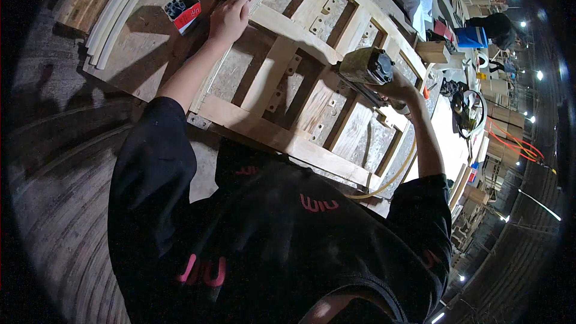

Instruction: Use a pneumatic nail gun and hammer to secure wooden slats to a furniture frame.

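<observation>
- Wooden frame (318,105): lying flat on surface (141,45).
- Left grip (228,21): at frame's left edge, fingers bent; closure cannot be told.
- Right grip (401,86): wrapped round nail gun (363,67), over frame.

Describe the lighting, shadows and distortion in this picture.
In the head view, the wooden frame is lit unevenly, with shadows across it; in the head view, the pale surface right of it looks washed out; in the head view, lamps glare at right, and straight edges bend toward the black rim.
</observation>
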`<state>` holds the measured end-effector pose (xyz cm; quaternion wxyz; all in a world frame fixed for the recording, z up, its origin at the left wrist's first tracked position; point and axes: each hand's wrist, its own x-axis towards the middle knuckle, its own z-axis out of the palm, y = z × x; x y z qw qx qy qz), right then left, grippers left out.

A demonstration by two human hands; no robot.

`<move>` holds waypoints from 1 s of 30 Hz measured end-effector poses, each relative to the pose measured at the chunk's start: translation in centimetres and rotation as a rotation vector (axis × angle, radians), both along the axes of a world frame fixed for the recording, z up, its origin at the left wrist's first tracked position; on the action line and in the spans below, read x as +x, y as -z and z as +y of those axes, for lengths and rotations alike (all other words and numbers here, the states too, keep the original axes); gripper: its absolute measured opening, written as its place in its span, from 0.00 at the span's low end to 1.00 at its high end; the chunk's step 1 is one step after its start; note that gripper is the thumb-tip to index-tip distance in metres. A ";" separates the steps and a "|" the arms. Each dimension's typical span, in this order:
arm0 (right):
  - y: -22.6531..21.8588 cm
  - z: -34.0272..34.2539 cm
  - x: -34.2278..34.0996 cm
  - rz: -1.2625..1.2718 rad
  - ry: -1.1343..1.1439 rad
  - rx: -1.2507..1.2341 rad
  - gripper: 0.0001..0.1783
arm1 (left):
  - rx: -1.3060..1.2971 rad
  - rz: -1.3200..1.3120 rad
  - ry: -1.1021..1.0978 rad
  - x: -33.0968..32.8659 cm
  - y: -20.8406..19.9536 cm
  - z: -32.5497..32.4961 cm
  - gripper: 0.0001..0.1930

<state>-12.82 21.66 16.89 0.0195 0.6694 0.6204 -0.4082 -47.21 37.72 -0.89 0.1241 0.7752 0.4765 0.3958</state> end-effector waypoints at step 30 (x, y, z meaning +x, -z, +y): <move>1.2 -7.3 -4.6 0.004 -0.272 0.228 0.10 | 0.046 -0.049 -0.022 0.3 0.3 0.3 0.09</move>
